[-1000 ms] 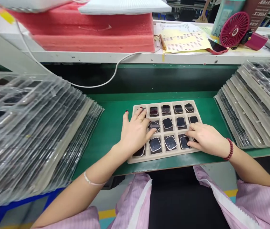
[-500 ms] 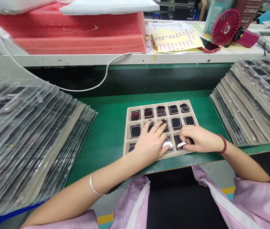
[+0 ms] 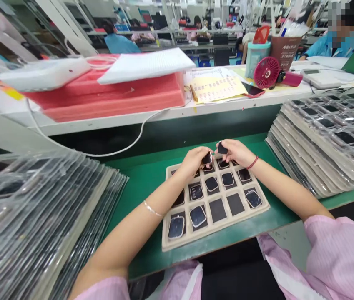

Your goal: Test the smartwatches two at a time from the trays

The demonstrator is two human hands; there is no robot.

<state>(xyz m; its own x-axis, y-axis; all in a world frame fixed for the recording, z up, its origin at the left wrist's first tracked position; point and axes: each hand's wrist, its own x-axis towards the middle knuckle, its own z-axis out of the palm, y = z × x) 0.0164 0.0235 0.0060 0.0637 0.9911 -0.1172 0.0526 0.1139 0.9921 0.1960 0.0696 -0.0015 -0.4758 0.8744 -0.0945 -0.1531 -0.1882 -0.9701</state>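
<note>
- Stretches the left arm (image 3: 129,233) from the lower left of the frame towards its centre, slanting over the tray's left part; brings the right arm (image 3: 283,187) in from the lower right, slanting up and leftward.
- Has in front, just below the frame's centre, a beige compartment tray (image 3: 208,228), set askew on the green tabletop (image 3: 142,183) and divided into three rows of five.
- Raises both hands over the tray's back row, near each other: curls the left hand (image 3: 195,160) inward, thumb and fingers closed on one smartwatch display (image 3: 207,158); pinches a second smartwatch display (image 3: 222,148) in the right hand (image 3: 233,151), slightly higher.
- Turns both held pieces with dark, glossy faces towards the camera, tilted, each rounded-square with a thin pale rim.
- Shows similar displays in the tray, several lying crooked; hides part of the back row behind the hands.
- Leaves bare dark pads (image 3: 217,209) visible in the third and fourth front-row compartments.
- Wears a silvery bangle (image 3: 151,208) on the left forearm and a dark-red beaded bracelet (image 3: 252,162) at the right wrist.
</note>
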